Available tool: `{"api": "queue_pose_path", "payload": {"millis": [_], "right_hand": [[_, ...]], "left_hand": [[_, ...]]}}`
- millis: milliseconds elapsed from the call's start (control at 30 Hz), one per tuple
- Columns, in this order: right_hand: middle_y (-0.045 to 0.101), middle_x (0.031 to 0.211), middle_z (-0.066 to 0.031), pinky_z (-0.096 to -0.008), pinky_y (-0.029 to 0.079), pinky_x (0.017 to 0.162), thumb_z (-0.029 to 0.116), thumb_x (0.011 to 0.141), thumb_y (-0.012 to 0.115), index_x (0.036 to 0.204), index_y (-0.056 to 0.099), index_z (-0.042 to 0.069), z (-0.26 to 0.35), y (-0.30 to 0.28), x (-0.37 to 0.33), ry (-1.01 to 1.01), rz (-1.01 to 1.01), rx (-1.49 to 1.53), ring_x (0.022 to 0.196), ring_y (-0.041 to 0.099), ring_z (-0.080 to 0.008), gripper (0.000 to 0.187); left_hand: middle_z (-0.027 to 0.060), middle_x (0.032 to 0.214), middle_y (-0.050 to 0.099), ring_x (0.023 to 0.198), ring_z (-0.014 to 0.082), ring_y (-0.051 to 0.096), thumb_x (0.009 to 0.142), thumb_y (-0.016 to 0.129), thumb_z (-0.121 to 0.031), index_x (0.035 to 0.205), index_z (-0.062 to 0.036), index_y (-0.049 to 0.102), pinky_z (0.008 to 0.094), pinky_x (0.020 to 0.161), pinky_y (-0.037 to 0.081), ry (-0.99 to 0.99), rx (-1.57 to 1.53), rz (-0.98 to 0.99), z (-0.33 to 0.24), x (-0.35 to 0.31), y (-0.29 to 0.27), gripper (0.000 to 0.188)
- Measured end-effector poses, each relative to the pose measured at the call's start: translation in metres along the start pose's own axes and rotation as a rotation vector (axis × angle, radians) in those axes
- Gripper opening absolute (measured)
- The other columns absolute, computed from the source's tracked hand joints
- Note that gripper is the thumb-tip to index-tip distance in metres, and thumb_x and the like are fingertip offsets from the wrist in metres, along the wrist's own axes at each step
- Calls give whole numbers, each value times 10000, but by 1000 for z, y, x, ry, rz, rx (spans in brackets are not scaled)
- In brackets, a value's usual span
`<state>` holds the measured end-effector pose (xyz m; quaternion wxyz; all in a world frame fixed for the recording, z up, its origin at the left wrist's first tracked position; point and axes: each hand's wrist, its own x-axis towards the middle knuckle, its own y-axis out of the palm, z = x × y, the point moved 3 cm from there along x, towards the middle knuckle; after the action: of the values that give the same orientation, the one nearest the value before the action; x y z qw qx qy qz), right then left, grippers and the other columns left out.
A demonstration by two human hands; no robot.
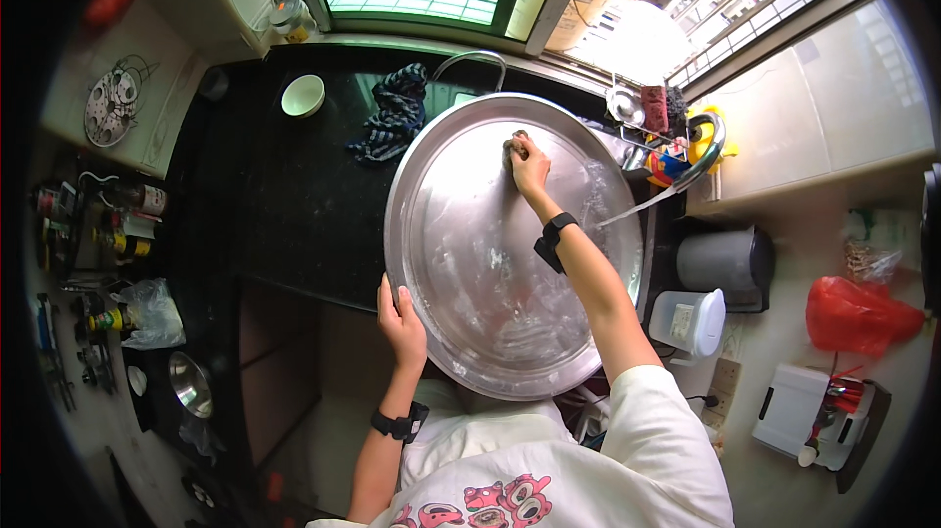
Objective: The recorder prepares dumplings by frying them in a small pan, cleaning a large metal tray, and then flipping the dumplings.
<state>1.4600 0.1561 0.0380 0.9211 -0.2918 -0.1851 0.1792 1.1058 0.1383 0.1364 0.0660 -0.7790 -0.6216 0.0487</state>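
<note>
A large round metal tray (461, 273) with a raised rim lies over the sink area in front of me, wet and streaked with whitish suds. My left hand (403, 330) grips its rim at the near left, the thumb on the inner side and the fingers outside. Toward the far part of the tray, my right hand (530, 167) pinches a small dark scrubber (511, 150) against the metal. Much of the scrubber is hidden by the fingers. From the curved tap (708, 150) on the right, a stream of water (637, 209) falls onto the tray.
Left of the tray, a dark counter (294, 195) holds a pale green bowl (303, 96) and a crumpled checked cloth (394, 114). At right stand a grey container (723, 268) and a white lidded one (688, 322). Bottles (127, 239) and a metal bowl (189, 384) sit far left.
</note>
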Motion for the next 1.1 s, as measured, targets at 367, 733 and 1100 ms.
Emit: {"api": "queue_pose_path", "payload": {"millis": [367, 733, 1100], "right_hand": [[584, 799, -156, -374, 438, 746, 70, 652, 658, 752, 614, 42, -50, -20, 40, 72, -94, -201, 802, 553, -311, 113], [548, 879, -155, -381, 422, 774, 68, 641, 642, 777, 617, 32, -24, 1, 20, -70, 30, -194, 867, 522, -312, 143], [523, 935, -131, -370, 375, 856, 67, 662, 637, 796, 622, 50, -22, -19, 35, 17, -68, -225, 968, 456, -292, 136]], "left_hand": [[187, 1084, 554, 944, 231, 551, 900, 444, -75, 1184, 94, 435, 294, 823, 424, -13, 21, 65, -2, 3, 9, 331], [165, 1058, 559, 930, 213, 549, 899, 445, -74, 1181, 86, 441, 286, 819, 424, 45, 44, 6, 5, 1, 4, 325], [165, 1101, 542, 931, 206, 546, 897, 445, -64, 1193, 87, 436, 278, 816, 425, 29, 64, 26, 2, 0, 8, 332]]}}
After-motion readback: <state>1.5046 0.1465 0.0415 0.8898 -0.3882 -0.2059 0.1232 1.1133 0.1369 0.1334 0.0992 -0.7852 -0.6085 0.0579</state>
